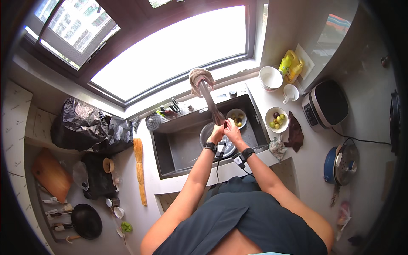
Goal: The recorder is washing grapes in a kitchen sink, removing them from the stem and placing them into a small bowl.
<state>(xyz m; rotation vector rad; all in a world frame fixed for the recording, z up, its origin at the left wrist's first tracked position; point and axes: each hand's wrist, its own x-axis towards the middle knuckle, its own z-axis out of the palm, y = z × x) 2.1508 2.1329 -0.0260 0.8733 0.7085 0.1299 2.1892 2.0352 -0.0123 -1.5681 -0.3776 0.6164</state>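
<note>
My left hand (217, 133) and my right hand (232, 131) are close together over the dark sink (178, 149), just below the head of the grey faucet (210, 100). What lies between my fingers is too small to tell. Beneath my hands a round basin (205, 135) rests in the sink, partly hidden by them. Beside my right hand, in the sink, a white bowl (243, 115) contains yellow and dark pieces. On the counter to the right, another white bowl (281, 128) holds several green round fruits and a dark one.
A cloth (201, 79) hangs over the faucet's neck. Left of the sink lie a straw brush (139, 169) and black plastic bags (84, 122). To the right are a crumpled cloth (278, 148), a white container (270, 78), a small cup (290, 92) and a black countertop appliance (328, 105).
</note>
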